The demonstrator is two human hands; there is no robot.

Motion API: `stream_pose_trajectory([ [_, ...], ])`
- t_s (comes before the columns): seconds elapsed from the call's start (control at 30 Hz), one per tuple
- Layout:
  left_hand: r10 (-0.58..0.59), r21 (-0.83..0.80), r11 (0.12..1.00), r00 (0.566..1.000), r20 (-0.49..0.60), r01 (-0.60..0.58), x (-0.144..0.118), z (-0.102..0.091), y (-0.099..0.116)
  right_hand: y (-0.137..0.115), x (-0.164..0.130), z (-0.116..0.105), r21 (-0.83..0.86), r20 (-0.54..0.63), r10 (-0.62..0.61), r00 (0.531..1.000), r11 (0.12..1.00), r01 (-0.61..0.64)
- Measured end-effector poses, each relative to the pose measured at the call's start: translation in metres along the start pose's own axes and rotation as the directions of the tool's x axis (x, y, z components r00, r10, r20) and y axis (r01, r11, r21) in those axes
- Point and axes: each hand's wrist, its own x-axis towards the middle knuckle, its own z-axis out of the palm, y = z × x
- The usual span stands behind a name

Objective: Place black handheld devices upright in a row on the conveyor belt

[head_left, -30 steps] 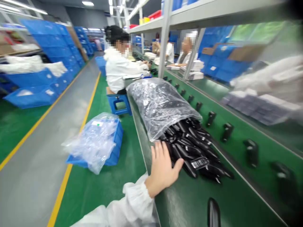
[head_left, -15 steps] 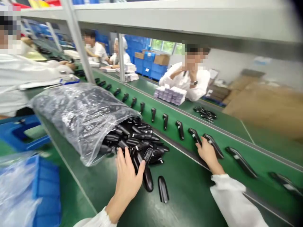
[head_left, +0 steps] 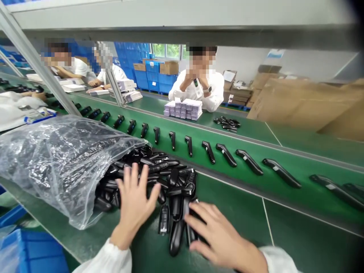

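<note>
The left sleeve (head_left: 104,261) is white and long, of thin, soft cloth with loose folds and faint grey shadows in the creases. Its cuff (head_left: 118,248) ends at the wrist in a slightly puckered, uneven edge. The right sleeve (head_left: 280,259) is white too, plain and somewhat blurred; only a short piece shows, loose around the lower forearm. Both hands are bare. The left hand (head_left: 135,210) has a slim back, a narrow wrist and long, tapering fingers (head_left: 143,176). The right hand (head_left: 222,237) looks broader, its back smoothly rounded. The nails are too small to make out.
</note>
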Motion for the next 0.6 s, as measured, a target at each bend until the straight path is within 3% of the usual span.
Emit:
stream_pose_trajectory([
  [0.07, -0.120, 0.115, 0.986, 0.992, -0.044, 0.124, 0.015, -0.003, -0.021, -0.023, -0.012, 0.005, -0.031, 0.055, -0.044, 0.998, 0.998, 0.046],
  [0.13, -0.155, 0.178, 0.972, 0.988, -0.009, 0.155, 0.022, 0.002, -0.028, -0.025, -0.020, 0.010, -0.084, 0.042, -0.030, 0.999, 0.996, 0.033],
  [0.27, -0.029, 0.167, 0.986, 0.995, 0.092, 0.014, 0.015, 0.016, -0.007, -0.003, -0.037, 0.019, -0.209, -0.065, -0.047, 0.997, 0.977, 0.032],
  [0.37, 0.043, 0.127, 0.991, 0.997, 0.070, -0.052, 0.015, 0.009, 0.000, 0.009, -0.044, 0.020, -0.289, -0.102, -0.035, 0.994, 0.957, 0.004],
  [0.43, -0.038, 0.145, 0.989, 0.999, -0.007, 0.039, 0.027, -0.003, -0.014, 0.011, -0.042, 0.018, -0.315, -0.114, 0.005, 0.994, 0.948, -0.041],
  [0.53, -0.227, 0.201, 0.950, 0.970, -0.089, 0.240, 0.058, -0.018, -0.053, 0.009, -0.033, 0.017, -0.305, -0.135, 0.080, 0.988, 0.945, -0.118],
  [0.6, -0.208, 0.252, 0.943, 0.976, -0.064, 0.218, 0.084, -0.019, -0.077, 0.009, -0.027, 0.018, -0.263, -0.143, 0.104, 0.984, 0.955, -0.139],
])
